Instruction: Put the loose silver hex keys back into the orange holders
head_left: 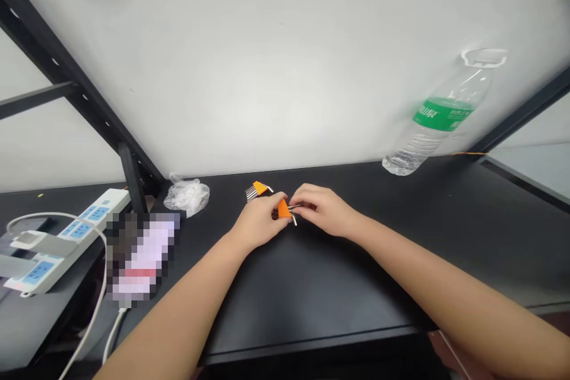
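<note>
Grips an orange holder (pixel 284 209) in the fingers of the left hand (pixel 256 222), clamped on it from the left. Pinches a thin metal key (pixel 294 207) at the holder's right side with the fingers of the right hand (pixel 323 211), tips together. Shows a bent metal end (pixel 294 220) poking out on the near side, between both hands. Holds all this over the middle of the black worktop (pixel 276 297); cannot tell whether touching it. Has a second orange holder (pixel 260 188) with a row of metal keys (pixel 252 193) lying just beyond the left hand. Farther left, shows a crumpled clear bag (pixel 187 197), then, nearer, a flat thing (pixel 146 261) blurred over, and a white power strip (pixel 71 243). At far right, shows a clear bottle (pixel 440 116) with a green label, by the pale wall (pixel 267 71).
</note>
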{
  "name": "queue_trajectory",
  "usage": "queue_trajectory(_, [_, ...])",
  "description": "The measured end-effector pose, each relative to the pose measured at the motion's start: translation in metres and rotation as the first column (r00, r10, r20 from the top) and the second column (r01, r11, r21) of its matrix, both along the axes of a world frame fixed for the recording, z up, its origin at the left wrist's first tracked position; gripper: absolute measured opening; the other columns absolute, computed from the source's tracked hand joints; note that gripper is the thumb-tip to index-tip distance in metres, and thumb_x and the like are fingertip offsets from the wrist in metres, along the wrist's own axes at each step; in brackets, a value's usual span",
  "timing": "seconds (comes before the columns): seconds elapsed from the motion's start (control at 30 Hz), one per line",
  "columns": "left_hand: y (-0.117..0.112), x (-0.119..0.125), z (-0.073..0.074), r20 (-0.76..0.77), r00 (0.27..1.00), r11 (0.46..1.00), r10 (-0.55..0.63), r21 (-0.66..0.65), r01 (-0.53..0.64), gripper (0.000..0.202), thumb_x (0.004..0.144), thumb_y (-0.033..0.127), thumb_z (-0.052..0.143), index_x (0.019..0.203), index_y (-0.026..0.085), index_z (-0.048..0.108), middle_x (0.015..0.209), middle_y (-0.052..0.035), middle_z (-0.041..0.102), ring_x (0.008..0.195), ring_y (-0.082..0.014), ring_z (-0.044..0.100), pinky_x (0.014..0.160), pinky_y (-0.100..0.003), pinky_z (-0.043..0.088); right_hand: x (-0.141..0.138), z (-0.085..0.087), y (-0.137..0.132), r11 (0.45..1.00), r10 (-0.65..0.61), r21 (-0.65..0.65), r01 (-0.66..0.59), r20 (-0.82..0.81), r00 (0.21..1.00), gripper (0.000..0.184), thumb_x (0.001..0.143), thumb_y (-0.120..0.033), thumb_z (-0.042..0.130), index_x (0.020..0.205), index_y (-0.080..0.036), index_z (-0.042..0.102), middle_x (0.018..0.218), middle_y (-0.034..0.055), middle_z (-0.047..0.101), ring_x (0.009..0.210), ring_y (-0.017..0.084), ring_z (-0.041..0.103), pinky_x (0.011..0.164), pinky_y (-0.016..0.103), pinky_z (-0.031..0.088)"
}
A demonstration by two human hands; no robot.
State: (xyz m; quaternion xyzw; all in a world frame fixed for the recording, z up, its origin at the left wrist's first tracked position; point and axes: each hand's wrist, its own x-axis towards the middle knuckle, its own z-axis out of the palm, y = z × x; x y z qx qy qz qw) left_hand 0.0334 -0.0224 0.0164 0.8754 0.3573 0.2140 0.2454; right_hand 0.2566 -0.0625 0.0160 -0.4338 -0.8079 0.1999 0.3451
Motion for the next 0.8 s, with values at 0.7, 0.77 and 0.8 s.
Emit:
queue_trajectory(0.7, [0.002, 0.0, -0.007, -0.003, 1.0, 1.0, 0.027, 0.001, -0.027, 0.041, 0.086, 0.035, 0.067, 0.126, 0.028, 0.063, 0.085, 0.0011, 0.07, 0.076, -0.018, 0.064, 0.072, -0.029, 0.05, 0.062, -0.024, 0.031, 0.964, -0.263, 0.109, 0.242, 0.264, 0.928, 0.02, 0.093, -0.024, 0.063, 0.105, -0.024, 0.078, 0.104, 0.007, 0.069, 0.085, 0.02, 0.065, 0.082, 0.035, 0.052])
queue_trajectory(0.77, [0.002, 0.0, -0.007, -0.007, 1.0, 1.0, 0.023, -0.006, -0.023, 0.04, 0.086, 0.037, 0.067, 0.125, 0.028, 0.064, 0.085, 0.001, 0.07, 0.076, -0.0181, 0.064, 0.072, -0.029, 0.05, 0.072, -0.033, 0.037, 0.964, -0.265, 0.11, 0.242, 0.331, 0.906, 0.022, 0.092, -0.024, 0.064, 0.109, -0.025, 0.078, 0.104, 0.0069, 0.066, 0.085, 0.02, 0.065, 0.082, 0.035, 0.053])
queue_trajectory(0.8, [0.002, 0.001, -0.007, -0.01, 1.0, 1.0, 0.024, -0.01, -0.024, 0.04, 0.086, 0.038, 0.067, 0.125, 0.028, 0.064, 0.085, 0.0011, 0.07, 0.076, -0.0182, 0.064, 0.072, -0.029, 0.05, 0.075, -0.036, 0.039, 0.965, -0.264, 0.11, 0.24, 0.358, 0.896, 0.022, 0.093, -0.025, 0.064, 0.11, -0.025, 0.078, 0.104, 0.0069, 0.065, 0.086, 0.02, 0.064, 0.083, 0.035, 0.053])
